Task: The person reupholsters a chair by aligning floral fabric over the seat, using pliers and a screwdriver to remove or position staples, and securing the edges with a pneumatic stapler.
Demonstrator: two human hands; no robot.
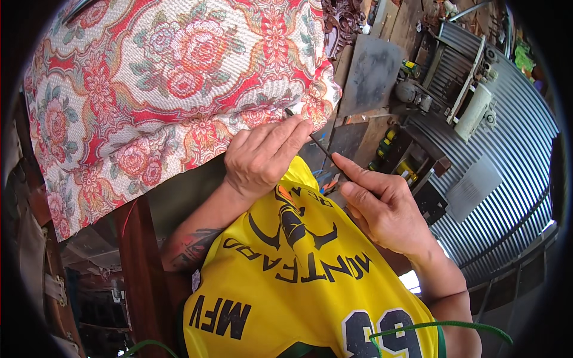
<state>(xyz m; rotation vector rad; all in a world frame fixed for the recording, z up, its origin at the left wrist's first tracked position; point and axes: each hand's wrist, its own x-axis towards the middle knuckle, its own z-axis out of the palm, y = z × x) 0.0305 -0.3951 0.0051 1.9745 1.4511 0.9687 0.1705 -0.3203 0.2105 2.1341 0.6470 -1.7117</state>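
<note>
Our closed right hand (385,209) grips a rod (322,148). Our flattish left hand (261,156) touches the cloth (197,56) near its lower-right corner; its hold we can't tell

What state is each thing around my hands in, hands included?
Right hand: closed around the thin dark rod.
Left hand: fingers extended together at the fabric's edge; grip unclear.
Thin dark rod: slanted, far end at the fabric's edge; its other end hidden in the right hand.
Floral fabric: spread out, bending downward along its near edge.
Yellow jersey: worn.
Green cord: slack.
</note>
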